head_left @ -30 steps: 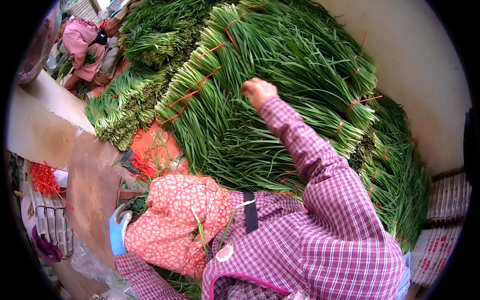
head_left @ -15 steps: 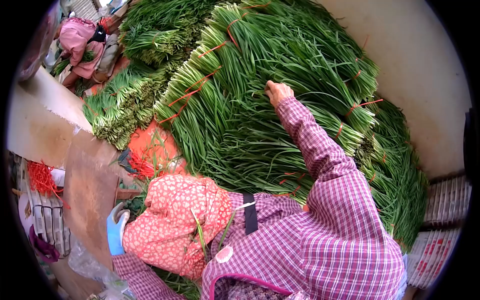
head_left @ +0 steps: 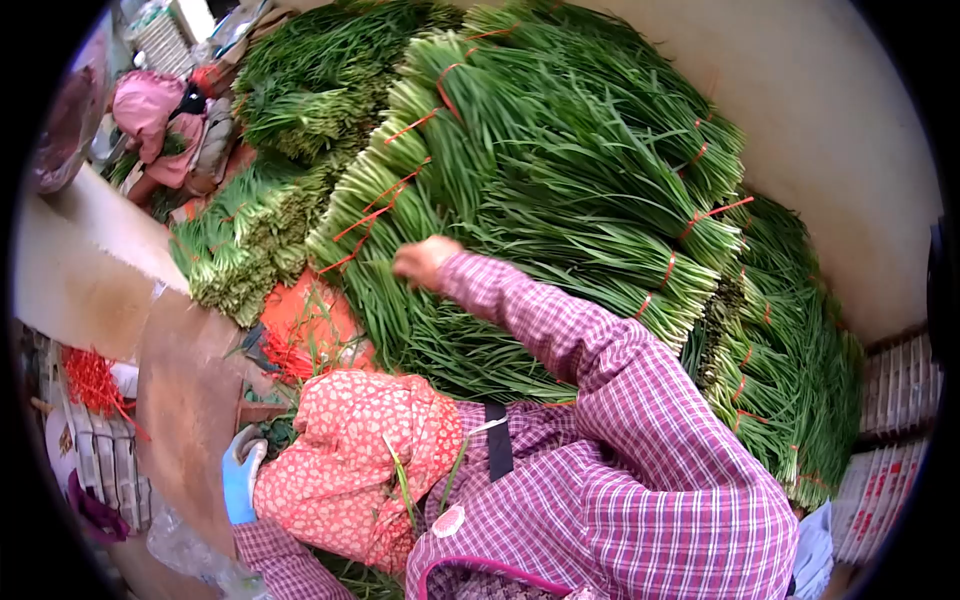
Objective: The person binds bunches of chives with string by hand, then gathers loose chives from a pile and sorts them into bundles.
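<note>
Moving across the greens, the right hand now nears pale stems; its grip and the left hand's are unclear.

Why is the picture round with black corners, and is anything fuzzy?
All in the head view: the black corners probably come from a very wide lens; the right hand looks smeared, likely from moving; the green bundles look clearer; a patch at top left glares white.
</note>
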A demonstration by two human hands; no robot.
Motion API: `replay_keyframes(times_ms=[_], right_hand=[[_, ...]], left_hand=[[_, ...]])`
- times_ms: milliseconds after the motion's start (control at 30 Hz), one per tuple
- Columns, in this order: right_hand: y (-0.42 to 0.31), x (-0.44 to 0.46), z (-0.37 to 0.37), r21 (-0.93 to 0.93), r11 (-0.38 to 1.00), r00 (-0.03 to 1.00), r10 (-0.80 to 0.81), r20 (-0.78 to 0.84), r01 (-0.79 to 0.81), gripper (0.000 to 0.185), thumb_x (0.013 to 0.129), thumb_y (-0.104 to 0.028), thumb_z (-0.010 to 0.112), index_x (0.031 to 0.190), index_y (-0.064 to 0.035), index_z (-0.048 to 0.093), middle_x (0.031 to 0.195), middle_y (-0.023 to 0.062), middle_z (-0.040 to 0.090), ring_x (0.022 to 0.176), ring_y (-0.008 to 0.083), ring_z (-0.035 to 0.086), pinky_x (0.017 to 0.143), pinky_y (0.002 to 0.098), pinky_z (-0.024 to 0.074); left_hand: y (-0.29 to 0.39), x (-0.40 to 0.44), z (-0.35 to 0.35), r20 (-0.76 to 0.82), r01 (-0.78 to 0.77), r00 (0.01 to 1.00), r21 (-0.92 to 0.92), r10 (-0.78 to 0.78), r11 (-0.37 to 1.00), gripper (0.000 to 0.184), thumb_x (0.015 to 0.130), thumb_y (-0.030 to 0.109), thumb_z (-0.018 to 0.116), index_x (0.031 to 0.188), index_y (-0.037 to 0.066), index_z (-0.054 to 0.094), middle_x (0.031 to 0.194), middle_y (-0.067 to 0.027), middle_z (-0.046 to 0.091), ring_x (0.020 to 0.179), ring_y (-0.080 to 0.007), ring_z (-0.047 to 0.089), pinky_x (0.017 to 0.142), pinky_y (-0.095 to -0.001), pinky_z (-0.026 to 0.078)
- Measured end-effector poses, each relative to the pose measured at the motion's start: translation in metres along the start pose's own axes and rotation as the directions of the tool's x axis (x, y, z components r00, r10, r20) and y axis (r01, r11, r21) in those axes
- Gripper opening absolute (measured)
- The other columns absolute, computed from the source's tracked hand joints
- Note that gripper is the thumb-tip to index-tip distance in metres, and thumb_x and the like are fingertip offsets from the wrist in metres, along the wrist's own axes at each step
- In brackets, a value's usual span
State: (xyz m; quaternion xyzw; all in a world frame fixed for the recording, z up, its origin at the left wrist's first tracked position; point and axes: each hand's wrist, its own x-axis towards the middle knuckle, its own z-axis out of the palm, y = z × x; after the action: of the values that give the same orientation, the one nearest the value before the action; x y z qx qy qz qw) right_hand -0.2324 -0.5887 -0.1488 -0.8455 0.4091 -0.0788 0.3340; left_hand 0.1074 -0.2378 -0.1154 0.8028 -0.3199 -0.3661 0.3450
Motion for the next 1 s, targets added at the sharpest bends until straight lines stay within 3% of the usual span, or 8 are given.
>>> replay_keyframes(times_ms=[100, 167, 233, 433, 533, 633, 700, 1000], right_hand=[[-0.038, 0.000, 0.030, 0.093, 0.930, 0.914, -0.366, 0.178, 0.354, 0.040, 0.088, -0.038, 0.060, 0.123, -0.0176, 0.058, 0.103, 0.0098, 0.068, 0.097, 0.0282, 0.064, 0.088, 0.0389, 0.0490], [-0.043, 0.005, 0.023, 0.032, 0.950, 0.946, -0.312, 0.087, 0.310, 0.032, 0.088, -0.032, 0.060, 0.114, -0.0148, 0.064, 0.104, 0.0109, 0.067, 0.098, 0.0268, 0.064, 0.087, 0.0378, 0.0495], [-0.024, 0.020, 0.023, 0.017, 0.985, 0.985, -0.170, -0.003, 0.170, 0.035, 0.085, -0.043, 0.058, 0.106, -0.0162, 0.068, 0.097, 0.0104, 0.069, 0.091, 0.0273, 0.065, 0.083, 0.0388, 0.0512], [-0.029, 0.045, 0.072, -0.006, 0.996, 0.977, -0.088, 0.194, 0.091, 0.045, 0.084, -0.049, 0.060, 0.098, -0.0073, 0.069, 0.089, 0.0122, 0.069, 0.087, 0.0277, 0.066, 0.079, 0.0371, 0.0502], [-0.042, 0.072, 0.126, 0.054, 0.997, 0.961, -0.066, 0.268, 0.054, 0.042, 0.083, -0.044, 0.062, 0.101, -0.0061, 0.066, 0.094, 0.0121, 0.069, 0.089, 0.0268, 0.066, 0.081, 0.0375, 0.0500], [-0.048, 0.108, 0.188, 0.126, 0.986, 0.930, -0.145, 0.337, 0.108, 0.029, 0.084, -0.036, 0.062, 0.102, -0.0129, 0.066, 0.097, 0.0088, 0.069, 0.090, 0.0241, 0.066, 0.081, 0.0361, 0.0505], [-0.055, 0.134, 0.230, 0.099, 0.983, 0.934, -0.177, 0.309, 0.154, 0.027, 0.084, -0.036, 0.062, 0.101, -0.0155, 0.067, 0.095, 0.0081, 0.070, 0.090, 0.0235, 0.066, 0.081, 0.0360, 0.0508], [-0.097, 0.210, 0.370, -0.039, 0.979, 0.925, -0.177, 0.336, 0.202, 0.026, 0.085, -0.034, 0.061, 0.098, -0.0137, 0.068, 0.089, 0.0127, 0.069, 0.086, 0.0281, 0.066, 0.076, 0.0402, 0.0517]], left_hand=[[-0.011, -0.003, -0.005, -0.042, -0.064, 0.997, -0.022, 0.063, 0.998, 0.049, 0.084, 0.017, 0.068, 0.125, -0.004, 0.053, 0.110, -0.0131, 0.064, 0.101, -0.0184, 0.059, 0.092, -0.0308, 0.045], [0.003, -0.017, -0.005, -0.056, -0.121, 0.991, -0.031, 0.119, 0.992, 0.045, 0.085, 0.016, 0.067, 0.124, -0.004, 0.054, 0.108, -0.0123, 0.064, 0.099, -0.0169, 0.060, 0.090, -0.0299, 0.045], [0.001, -0.035, -0.007, -0.108, -0.108, 0.990, -0.168, 0.091, 0.980, 0.048, 0.086, 0.013, 0.064, 0.128, -0.004, 0.049, 0.107, -0.0133, 0.064, 0.100, -0.0177, 0.060, 0.089, -0.0289, 0.046], [-0.011, -0.077, 0.001, -0.234, -0.105, 0.972, -0.279, 0.039, 0.954, 0.048, 0.084, 0.007, 0.062, 0.129, -0.003, 0.049, 0.107, -0.0127, 0.064, 0.103, -0.0163, 0.058, 0.088, -0.0280, 0.047], [-0.005, -0.098, 0.013, -0.356, -0.161, 0.924, -0.036, 0.138, 0.986, 0.052, 0.076, 0.005, 0.065, 0.127, 0.000, 0.053, 0.112, -0.0129, 0.063, 0.105, -0.0198, 0.059, 0.093, -0.0322, 0.046], [0.001, -0.114, 0.031, -0.475, -0.196, 0.866, -0.031, 0.158, 0.980, 0.051, 0.070, 0.001, 0.067, 0.120, 0.002, 0.058, 0.113, -0.0120, 0.062, 0.105, -0.0217, 0.059, 0.097, -0.0366, 0.044], [-0.002, -0.119, 0.038, -0.519, -0.162, 0.819, 0.200, 0.245, 0.966, 0.053, 0.067, 0.003, 0.069, 0.119, 0.003, 0.058, 0.114, -0.0118, 0.062, 0.109, -0.0271, 0.057, 0.101, -0.0397, 0.039], [0.008, -0.124, 0.040, -0.552, -0.096, 0.814, 0.178, 0.180, 0.979, 0.044, 0.064, 0.007, 0.064, 0.107, 0.003, 0.060, 0.098, -0.0119, 0.067, 0.102, -0.0333, 0.059, 0.097, -0.0480, 0.041]])
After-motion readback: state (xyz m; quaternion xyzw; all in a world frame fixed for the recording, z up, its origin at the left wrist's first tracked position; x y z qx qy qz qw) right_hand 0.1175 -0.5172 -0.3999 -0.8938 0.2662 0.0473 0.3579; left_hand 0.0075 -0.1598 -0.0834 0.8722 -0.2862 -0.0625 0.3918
